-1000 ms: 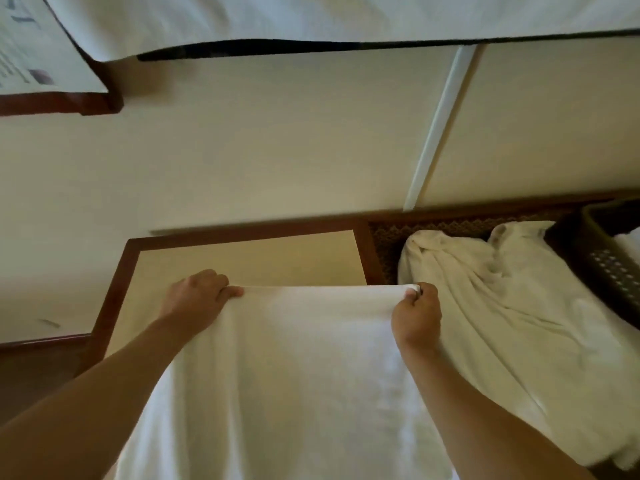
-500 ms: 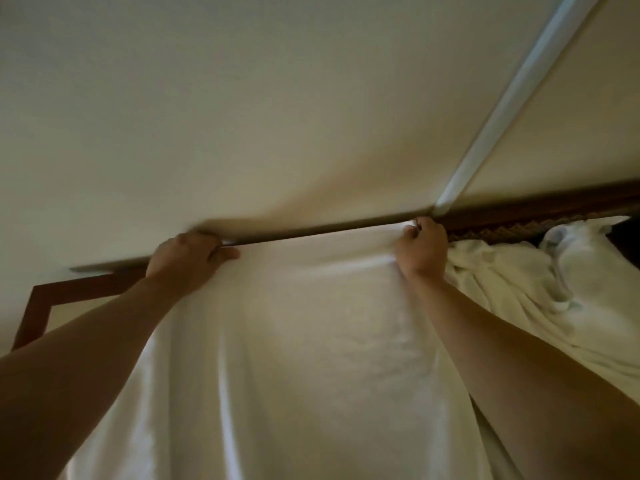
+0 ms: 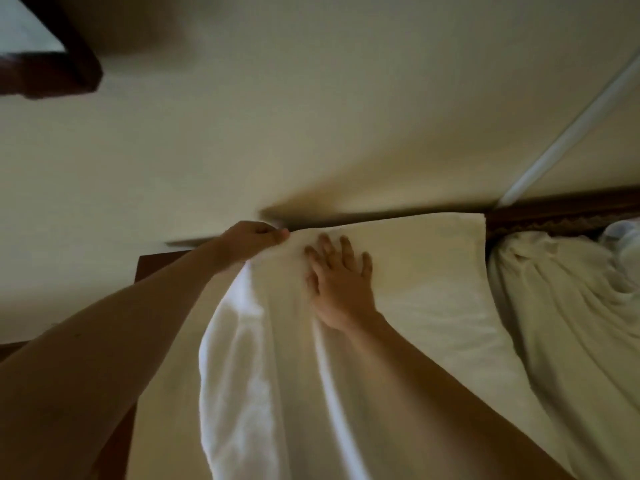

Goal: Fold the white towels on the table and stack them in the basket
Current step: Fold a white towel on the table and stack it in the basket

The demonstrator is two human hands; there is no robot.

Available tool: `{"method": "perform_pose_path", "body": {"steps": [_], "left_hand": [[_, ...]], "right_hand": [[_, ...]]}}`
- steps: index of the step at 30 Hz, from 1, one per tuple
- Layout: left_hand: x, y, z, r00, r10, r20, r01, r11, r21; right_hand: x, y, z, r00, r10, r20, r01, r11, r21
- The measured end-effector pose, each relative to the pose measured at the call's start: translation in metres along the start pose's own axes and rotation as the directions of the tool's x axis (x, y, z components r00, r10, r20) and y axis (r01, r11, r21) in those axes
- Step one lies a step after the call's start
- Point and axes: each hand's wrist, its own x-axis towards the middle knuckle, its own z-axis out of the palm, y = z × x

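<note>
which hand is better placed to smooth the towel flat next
Right, probably. The right hand already lies flat with fingers spread on the towel, free to sweep. The left hand pinches the towel's far left corner, anchoring it.

Your white towel (image 3: 433, 271) lies spread over the surface (image 3: 166, 393), its far edge straight along the wall, its left side bunched into long folds. Right of that towel, just beside it, a second white towel (image 3: 568, 306) sits crumpled in ridges.
</note>
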Motion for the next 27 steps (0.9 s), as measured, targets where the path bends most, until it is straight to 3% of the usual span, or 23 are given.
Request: {"method": "perform_pose_path", "body": {"steps": [2, 4, 9, 15, 18, 21, 23, 24, 27], "left_hand": [[-0.011, -0.011, -0.018, 0.99, -0.03, 0.14, 0.056, 0.981, -0.187], [-0.024, -0.025, -0.034, 0.961, -0.034, 0.274, 0.099, 0.969, -0.226], [-0.052, -0.061, -0.068, 0.877, -0.096, 0.47, 0.162, 0.981, -0.102], [-0.053, -0.083, -0.124, 0.782, -0.26, 0.566, 0.262, 0.962, 0.08], [-0.054, -0.091, -0.13, 0.826, -0.27, 0.496, 0.265, 0.961, 0.082], [-0.057, -0.096, -0.117, 0.982, -0.061, 0.179, 0.029, 0.984, 0.176], [-0.064, -0.101, -0.108, 0.987, 0.158, -0.014, -0.142, 0.921, 0.364], [-0.069, -0.103, -0.104, 0.969, 0.244, -0.048, -0.202, 0.883, 0.423], [-0.086, -0.111, -0.098, 0.967, 0.253, 0.014, -0.229, 0.848, 0.479]], "right_hand": [[0.006, -0.024, 0.011, 0.994, 0.073, 0.08, -0.074, 0.997, 0.005], [0.008, -0.03, 0.014, 0.99, 0.129, 0.056, -0.129, 0.992, -0.013], [0.009, -0.032, 0.014, 0.988, 0.143, 0.053, -0.139, 0.988, -0.062], [0.01, -0.032, 0.017, 0.987, 0.157, 0.031, -0.154, 0.985, -0.074], [0.01, -0.033, 0.018, 0.986, 0.164, 0.026, -0.161, 0.983, -0.083], [0.01, -0.034, 0.018, 0.985, 0.171, 0.016, -0.168, 0.981, -0.092], [0.01, -0.035, 0.018, 0.984, 0.177, 0.018, -0.174, 0.979, -0.102], [0.01, -0.036, 0.018, 0.984, 0.18, 0.019, -0.177, 0.979, -0.105], [0.01, -0.036, 0.018, 0.984, 0.178, 0.017, -0.175, 0.978, -0.111]]}}
